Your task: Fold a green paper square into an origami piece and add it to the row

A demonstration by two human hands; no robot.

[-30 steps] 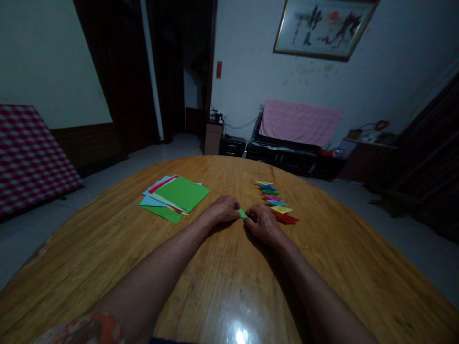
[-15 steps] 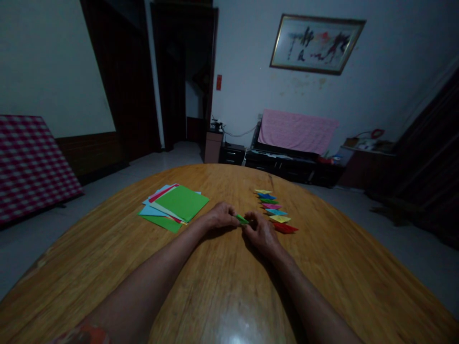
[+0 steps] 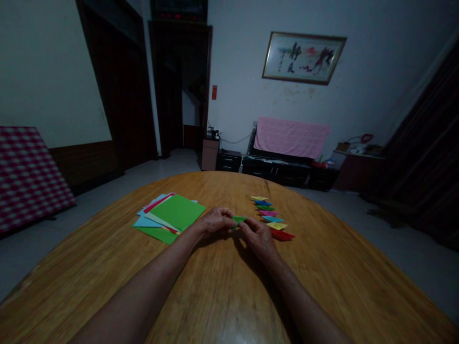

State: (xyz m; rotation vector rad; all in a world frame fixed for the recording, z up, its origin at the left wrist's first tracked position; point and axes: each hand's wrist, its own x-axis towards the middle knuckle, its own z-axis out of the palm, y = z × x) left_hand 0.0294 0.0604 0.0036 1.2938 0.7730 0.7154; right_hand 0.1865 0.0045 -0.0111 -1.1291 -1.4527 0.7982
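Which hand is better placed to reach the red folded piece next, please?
Probably the right hand: it is beside the red folded piece; the left hand is nearer the stacked sheets. Both hold the green paper.

On the desk [image 3: 222, 286], smooth, grained wood is being shown, a soft gloss being thrown back from its near part. Flat, matt paper is being displayed by the stacked sheets [image 3: 179, 212], while creased paper is being revealed in the row of folded pieces [image 3: 268, 213] and the small green piece [image 3: 239, 219]. Soft, matt cloth is being presented by the pink towel [image 3: 291, 137].
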